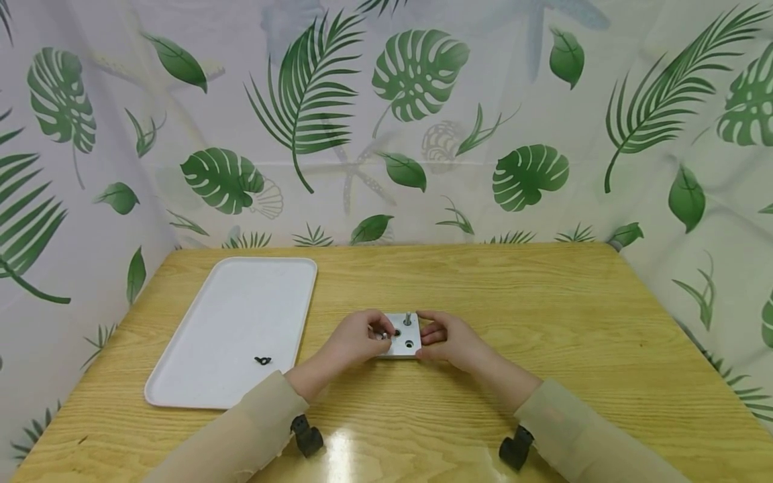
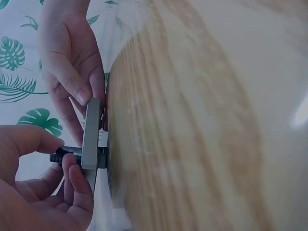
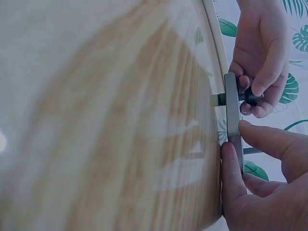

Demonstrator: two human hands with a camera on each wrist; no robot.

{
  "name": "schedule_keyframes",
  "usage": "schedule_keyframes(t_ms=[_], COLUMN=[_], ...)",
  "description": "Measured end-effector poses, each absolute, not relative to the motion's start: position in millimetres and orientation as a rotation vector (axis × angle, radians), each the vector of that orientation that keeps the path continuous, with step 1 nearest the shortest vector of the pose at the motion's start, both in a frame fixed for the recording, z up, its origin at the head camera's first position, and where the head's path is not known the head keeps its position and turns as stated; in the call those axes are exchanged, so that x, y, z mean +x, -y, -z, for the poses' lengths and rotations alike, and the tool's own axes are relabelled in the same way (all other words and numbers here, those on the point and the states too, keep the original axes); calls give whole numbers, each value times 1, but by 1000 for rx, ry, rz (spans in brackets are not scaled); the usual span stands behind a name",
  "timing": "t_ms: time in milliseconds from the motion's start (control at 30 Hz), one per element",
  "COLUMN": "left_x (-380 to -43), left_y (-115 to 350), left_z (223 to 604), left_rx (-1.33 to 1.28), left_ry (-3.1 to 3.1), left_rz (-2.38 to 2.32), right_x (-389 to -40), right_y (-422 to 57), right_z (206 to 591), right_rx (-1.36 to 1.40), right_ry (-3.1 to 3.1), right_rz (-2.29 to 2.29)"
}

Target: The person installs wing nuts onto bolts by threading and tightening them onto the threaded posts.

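Observation:
A flat silver metal plate [image 1: 396, 350] lies level above the wooden table, with bolts through it. One bolt [image 1: 407, 319] stands up at its far right corner, and a dark-ringed hole [image 1: 409, 344] shows nearer. My right hand [image 1: 449, 342] grips the plate's right edge, fingers and thumb on either side. On the left, my left hand [image 1: 361, 339] pinches a small black wing nut [image 3: 251, 97] on the threaded end of another bolt [image 2: 55, 158]. The fingers partly hide that wing nut. Bolt heads show below the plate in the wrist views.
A white tray [image 1: 253, 302] stands at the left of the wooden table [image 1: 519, 295]. Another black wing nut [image 1: 262, 361] lies on it near the front right. Leaf-patterned cloth [image 1: 459, 168] hangs behind the table and at its sides.

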State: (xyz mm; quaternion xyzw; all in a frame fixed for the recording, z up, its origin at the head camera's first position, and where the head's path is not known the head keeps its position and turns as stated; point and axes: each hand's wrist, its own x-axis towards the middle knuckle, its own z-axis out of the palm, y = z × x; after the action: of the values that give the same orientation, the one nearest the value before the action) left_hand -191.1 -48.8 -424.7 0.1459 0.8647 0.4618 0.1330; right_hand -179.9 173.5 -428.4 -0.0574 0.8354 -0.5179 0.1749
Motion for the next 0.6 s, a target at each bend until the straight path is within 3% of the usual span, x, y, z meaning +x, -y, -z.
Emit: schedule_keyframes(t_ms=[600], left_x=[-193], left_y=[58], left_z=[426], left_rx=[399], left_ry=[-2387], left_rz=[-1389], right_x=[-182], right_y=[-173], right_z=[430], right_rx=[-163], right_ry=[-2364], right_rz=[1474])
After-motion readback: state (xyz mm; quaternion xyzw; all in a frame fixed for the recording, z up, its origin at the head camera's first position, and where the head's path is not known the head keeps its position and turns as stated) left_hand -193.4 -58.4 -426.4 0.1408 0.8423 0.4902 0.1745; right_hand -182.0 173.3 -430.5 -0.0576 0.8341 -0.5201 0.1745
